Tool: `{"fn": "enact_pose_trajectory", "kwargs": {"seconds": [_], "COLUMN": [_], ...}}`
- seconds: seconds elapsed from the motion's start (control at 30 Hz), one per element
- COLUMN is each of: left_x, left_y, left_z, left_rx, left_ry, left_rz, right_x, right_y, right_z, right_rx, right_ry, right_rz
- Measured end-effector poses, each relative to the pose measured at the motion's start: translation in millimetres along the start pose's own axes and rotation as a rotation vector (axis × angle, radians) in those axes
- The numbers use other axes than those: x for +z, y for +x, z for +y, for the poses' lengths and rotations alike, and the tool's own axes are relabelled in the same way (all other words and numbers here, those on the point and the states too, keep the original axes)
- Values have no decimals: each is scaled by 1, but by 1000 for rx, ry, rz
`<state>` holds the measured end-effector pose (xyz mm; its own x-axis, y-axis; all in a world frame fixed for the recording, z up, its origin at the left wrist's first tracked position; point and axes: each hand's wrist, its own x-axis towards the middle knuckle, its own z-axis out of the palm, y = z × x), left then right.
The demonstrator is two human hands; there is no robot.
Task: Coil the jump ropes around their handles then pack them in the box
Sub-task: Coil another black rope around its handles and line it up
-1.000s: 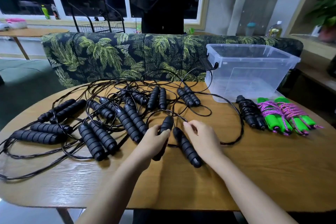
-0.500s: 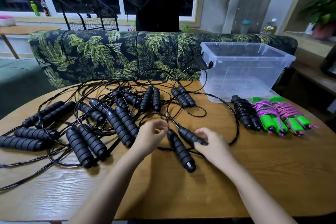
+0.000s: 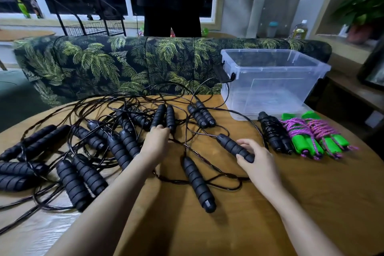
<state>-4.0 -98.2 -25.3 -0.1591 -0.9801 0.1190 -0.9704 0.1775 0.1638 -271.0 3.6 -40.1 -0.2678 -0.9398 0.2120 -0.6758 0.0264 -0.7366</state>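
Several black foam-handled jump ropes (image 3: 87,174) lie tangled across the left and middle of the wooden table (image 3: 311,203). My right hand (image 3: 256,160) grips one black handle (image 3: 232,145) near its lower end. Its partner handle (image 3: 198,183) lies loose in front of me. My left hand (image 3: 155,143) reaches into the tangle, fingers at the black cord below an upright pair of handles (image 3: 164,117); whether it grips the cord is unclear. A coiled black rope (image 3: 274,133) and two coiled green-handled ropes with purple cord (image 3: 315,137) lie at the right. The clear plastic box (image 3: 272,81) stands behind them.
A palm-print sofa back (image 3: 124,64) runs along the table's far edge. A person in dark clothes (image 3: 170,0) stands behind it. A wire rack (image 3: 93,27) is at the window, and a potted plant (image 3: 365,6) stands far right.
My right hand has pulled one handle to the right, away from its partner. My left hand let go of its spot by the handles and reached further into the tangle.
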Motion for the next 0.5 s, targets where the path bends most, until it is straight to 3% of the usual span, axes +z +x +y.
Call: {"fn": "enact_pose_trajectory", "kwargs": {"seconds": [0.1,0.27,0.5], "left_x": [-7,-38,-118], "left_y": [-1,0,37], "left_z": [-8,-16,-16], "left_rx": [-2,63,460], "left_ry": [57,-338,-96], "left_rz": [30,121,373], "right_x": [1,5,13], "right_y": [4,9,15], "right_z": [3,5,9], "right_rx": [0,2,20], "right_ry": [18,32,8], "right_rz": [6,2,-5]}}
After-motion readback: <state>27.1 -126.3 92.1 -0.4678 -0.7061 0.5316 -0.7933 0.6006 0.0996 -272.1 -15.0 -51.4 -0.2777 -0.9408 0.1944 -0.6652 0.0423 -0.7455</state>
